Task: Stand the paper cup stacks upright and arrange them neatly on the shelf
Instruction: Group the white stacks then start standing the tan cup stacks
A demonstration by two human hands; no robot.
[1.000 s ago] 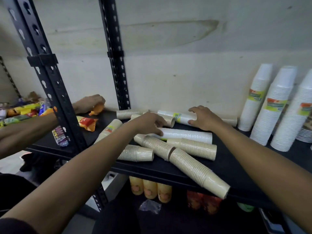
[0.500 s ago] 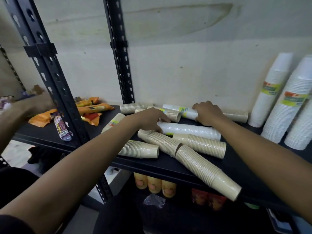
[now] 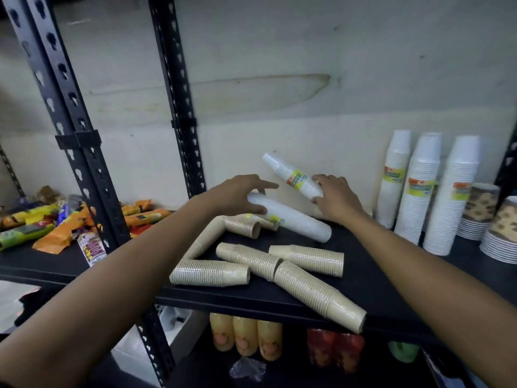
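Where right hand [image 3: 337,198] grips white stack [image 3: 291,175], base hidden

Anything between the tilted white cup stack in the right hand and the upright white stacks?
Nothing plainly visible. The right hand grips the tilted white cup stack; its wrist hides most of the black shelf toward the upright white stacks.

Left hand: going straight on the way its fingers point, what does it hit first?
Probably the tilted white cup stack that the right hand holds. The left hand points toward its labelled middle, though depth is unclear.
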